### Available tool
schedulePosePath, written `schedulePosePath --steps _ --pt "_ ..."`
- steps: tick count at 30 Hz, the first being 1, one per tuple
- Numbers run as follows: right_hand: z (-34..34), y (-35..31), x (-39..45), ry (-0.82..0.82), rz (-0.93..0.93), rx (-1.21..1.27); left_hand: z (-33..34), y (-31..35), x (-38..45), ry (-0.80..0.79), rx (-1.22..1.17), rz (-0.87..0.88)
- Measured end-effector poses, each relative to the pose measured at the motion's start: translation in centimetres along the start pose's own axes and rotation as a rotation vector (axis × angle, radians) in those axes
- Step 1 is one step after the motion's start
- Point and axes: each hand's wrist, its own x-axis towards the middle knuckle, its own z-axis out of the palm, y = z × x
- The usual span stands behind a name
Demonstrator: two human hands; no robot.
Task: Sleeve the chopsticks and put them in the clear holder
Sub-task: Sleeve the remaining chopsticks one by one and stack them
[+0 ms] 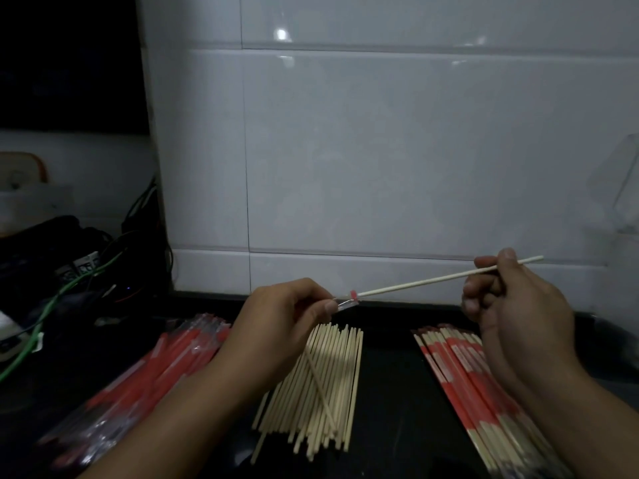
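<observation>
Both hands [276,316] [511,305] pinch chopstick [432,280] above piles, entering sleeve [345,303].

You hold one pale chopstick [446,278] slanting up rightward, its low tip just inside a clear red-marked sleeve [347,302]. Bare chopsticks [321,385] lie piled below, between empty sleeves [162,368] and sleeved pairs [470,382].
</observation>
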Motion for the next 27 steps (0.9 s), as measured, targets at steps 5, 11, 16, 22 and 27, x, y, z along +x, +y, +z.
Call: schedulePosePath --steps 5,11,16,22,27 --pt "0.0 0.4 -0.1 -0.059 0.029 -0.031 0.1 -0.1 0.0 -0.001 -0.028 0.016" --pt "0.4 0.8 -0.5 -0.193 0.105 -0.050 0.4 0.2 -0.2 -0.017 -0.076 0.020" --pt "1.4 2.0 -2.2 -0.380 0.180 -0.220 0.4 0.3 -0.2 -0.030 -0.087 -0.006" --pt "1.1 1.9 -2.4 -0.234 -0.050 -0.349 0.2 -0.1 0.1 0.040 -0.075 -0.070" --pt "0.6 3.6 -3.1 -0.438 -0.265 -0.638 0.4 0.0 0.0 0.026 -0.063 -0.065"
